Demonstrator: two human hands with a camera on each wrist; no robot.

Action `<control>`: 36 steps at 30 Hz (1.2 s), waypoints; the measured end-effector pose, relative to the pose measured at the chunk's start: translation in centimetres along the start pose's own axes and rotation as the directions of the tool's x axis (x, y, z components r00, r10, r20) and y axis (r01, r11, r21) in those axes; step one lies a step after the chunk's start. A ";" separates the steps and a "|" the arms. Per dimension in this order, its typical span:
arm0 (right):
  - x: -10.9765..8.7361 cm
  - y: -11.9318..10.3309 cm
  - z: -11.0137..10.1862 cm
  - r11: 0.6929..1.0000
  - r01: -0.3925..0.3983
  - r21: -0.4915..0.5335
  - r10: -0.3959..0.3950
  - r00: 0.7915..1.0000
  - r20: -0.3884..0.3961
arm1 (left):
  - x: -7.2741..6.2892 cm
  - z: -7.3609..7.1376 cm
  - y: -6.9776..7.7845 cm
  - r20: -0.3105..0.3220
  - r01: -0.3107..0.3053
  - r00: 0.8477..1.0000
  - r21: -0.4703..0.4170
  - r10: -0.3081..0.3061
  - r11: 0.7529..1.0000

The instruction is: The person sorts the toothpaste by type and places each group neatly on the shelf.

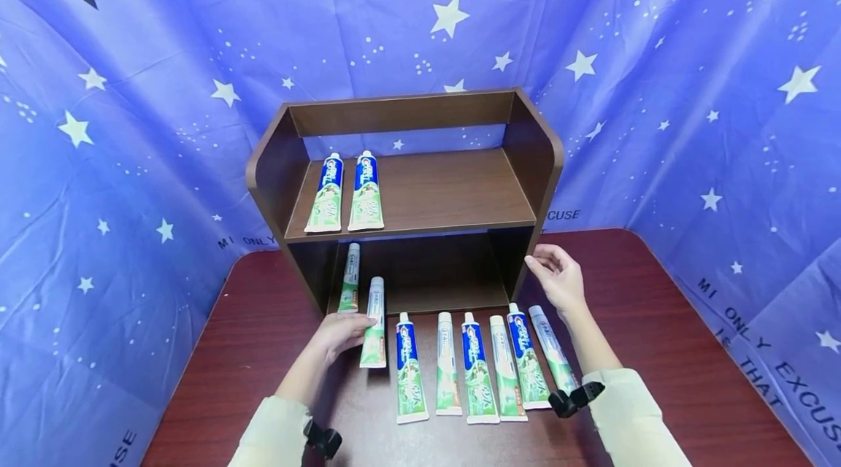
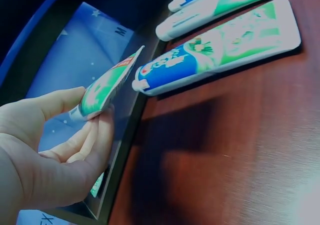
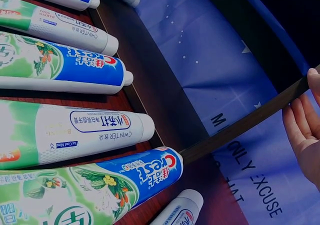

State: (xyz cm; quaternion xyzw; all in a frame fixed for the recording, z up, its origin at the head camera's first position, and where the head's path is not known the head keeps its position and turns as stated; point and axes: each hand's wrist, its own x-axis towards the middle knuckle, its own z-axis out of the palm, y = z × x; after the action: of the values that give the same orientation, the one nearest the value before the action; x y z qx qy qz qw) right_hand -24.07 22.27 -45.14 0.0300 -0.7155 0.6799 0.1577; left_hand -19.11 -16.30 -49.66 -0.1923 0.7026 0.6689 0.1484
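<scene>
The left hand (image 1: 338, 336) pinches a green-and-white tube (image 1: 374, 341) between thumb and fingers, just before the lower compartment (image 1: 453, 299); its long axis points cap-first toward the shelf (image 1: 453, 193); another tube (image 1: 351, 276) lies inside, slightly left, with open room rightward; the right hand (image 1: 558, 279), farther off, pinches the right side panel (image 1: 535, 153) by its edge.

Holding a green-and-white toothpaste tube (image 1: 374, 341) in the left hand (image 1: 337, 336), pointing its cap (image 1: 377, 282) at the brown shelf (image 1: 453, 186).
</scene>
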 end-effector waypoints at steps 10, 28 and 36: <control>0.1 -0.1 -1.6 0.999 0.002 0.033 -0.001 1.000 -0.028 | 3.1 2.1 3.3 0.054 -0.013 0.998 0.018 0.012 1.000; 0.1 0.4 -0.2 1.000 -0.011 -0.009 0.011 1.000 0.025 | 7.7 1.5 5.7 -0.121 0.008 0.993 0.088 0.003 0.996; 0.2 0.3 0.4 1.000 -0.014 0.010 0.014 1.000 0.011 | 8.8 1.2 5.8 -0.193 -0.005 0.981 0.149 0.034 0.989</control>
State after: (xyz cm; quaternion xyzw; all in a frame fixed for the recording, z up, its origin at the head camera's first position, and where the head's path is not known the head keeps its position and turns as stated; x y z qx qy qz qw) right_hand -24.44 21.91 -45.35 0.0295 -0.7130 0.6846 0.1487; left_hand -29.62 -15.53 -48.67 -0.2383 0.7630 0.5946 0.0862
